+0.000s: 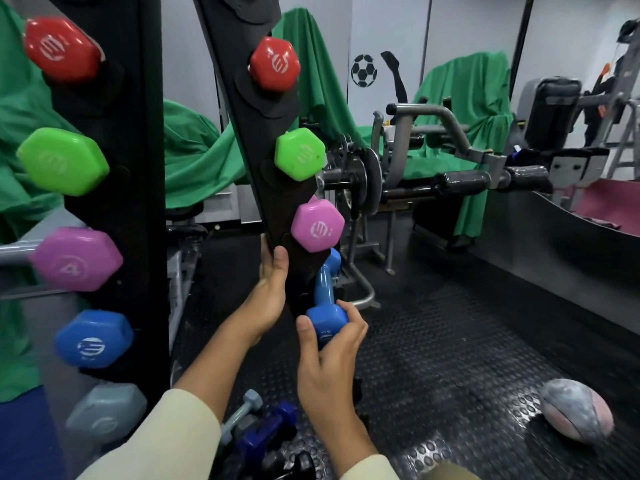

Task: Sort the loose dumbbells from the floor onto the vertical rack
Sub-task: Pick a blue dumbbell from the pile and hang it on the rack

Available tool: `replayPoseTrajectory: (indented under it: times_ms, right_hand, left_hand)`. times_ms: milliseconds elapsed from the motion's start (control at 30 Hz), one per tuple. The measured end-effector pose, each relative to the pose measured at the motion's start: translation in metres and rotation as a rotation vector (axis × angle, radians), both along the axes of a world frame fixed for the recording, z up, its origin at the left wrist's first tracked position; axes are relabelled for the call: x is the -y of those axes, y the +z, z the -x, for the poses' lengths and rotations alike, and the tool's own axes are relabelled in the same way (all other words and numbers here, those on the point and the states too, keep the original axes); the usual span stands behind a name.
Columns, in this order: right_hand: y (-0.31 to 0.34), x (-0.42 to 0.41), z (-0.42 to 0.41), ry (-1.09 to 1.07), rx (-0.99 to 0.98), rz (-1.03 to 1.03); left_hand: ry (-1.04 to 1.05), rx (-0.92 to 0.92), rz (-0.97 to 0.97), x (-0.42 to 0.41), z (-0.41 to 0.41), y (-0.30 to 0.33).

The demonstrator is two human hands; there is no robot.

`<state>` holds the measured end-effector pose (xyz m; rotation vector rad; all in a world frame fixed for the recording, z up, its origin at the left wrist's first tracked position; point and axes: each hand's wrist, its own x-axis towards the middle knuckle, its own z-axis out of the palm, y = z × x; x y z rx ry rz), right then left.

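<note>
The black vertical rack (263, 140) rises in front of me with two uprights. Red (275, 64), green (300, 154) and pink (318, 226) dumbbells sit on its right upright. My left hand (272, 289) grips that upright just below the pink dumbbell. My right hand (329, 344) holds the lower head of a light blue dumbbell (325, 292), which stands tilted against the rack under the pink one. On the floor below lie a grey dumbbell (242, 410), a dark blue dumbbell (266, 431) and a black one (298, 462).
The left upright (114, 202) carries red, green, pink, blue and grey dumbbell heads. A worn ball (576, 414) lies on the studded rubber floor at right. Weight machines (433, 161) draped in green cloth stand behind the rack.
</note>
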<state>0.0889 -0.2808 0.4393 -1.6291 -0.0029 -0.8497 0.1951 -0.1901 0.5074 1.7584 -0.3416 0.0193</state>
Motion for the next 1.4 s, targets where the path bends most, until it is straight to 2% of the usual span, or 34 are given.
replayPoseTrajectory:
  times_ms: [233,400,500,600,667,700,800,900,1000,1067,1200,1267,1333,1400]
  right_hand:
    - [0.026,0.025,-0.014,-0.058,0.129,0.036]
    - [0.053,0.055,-0.036,-0.057,0.106,0.159]
    - [0.049,0.06,-0.038,0.044,0.01,0.316]
    - [0.05,0.064,-0.038,0.128,-0.138,0.605]
    - [0.054,0.071,-0.038,0.166,-0.162,0.698]
    - [0.052,0.074,-0.037,0.19,-0.162,0.685]
    - [0.039,0.074,-0.023,0.163,-0.183,0.442]
    - [0.021,0.062,-0.003,0.033,-0.135,0.307]
    - [0.019,0.041,0.011,0.108,-0.192,0.2]
    - [0.024,0.028,0.003,0.081,-0.212,0.263]
    - [0.024,0.017,-0.025,-0.124,-0.139,0.409]
    - [0.02,0.022,-0.034,-0.125,-0.11,0.48]
    - [0.019,0.032,-0.037,-0.093,-0.083,0.521]
    - [0.023,0.046,-0.034,-0.057,-0.085,0.56]
  left_hand:
    - [0.004,0.002,-0.013,-0.005,-0.005,-0.005]
    - [0.038,0.016,0.02,0.001,-0.002,-0.005]
    - [0.046,-0.013,0.023,-0.002,-0.012,-0.012]
    - [0.031,-0.026,0.026,-0.008,-0.024,-0.017]
    - [-0.03,-0.011,0.153,-0.005,-0.023,-0.016]
    - [-0.029,0.009,0.261,-0.002,-0.021,-0.015]
    - [0.039,-0.008,0.508,0.008,-0.013,-0.01]
    - [0.058,-0.082,0.539,0.02,-0.013,-0.001]
    - [0.055,-0.121,0.633,0.035,-0.015,0.015]
    - [0.069,-0.145,0.754,0.043,-0.015,0.022]
    - [0.071,-0.149,0.914,0.05,-0.018,0.02]
    - [0.076,-0.143,0.99,0.05,-0.019,0.022]
    - [0.081,-0.154,0.964,0.051,-0.018,0.024]
    - [0.14,-0.14,0.8,0.044,-0.014,0.02]
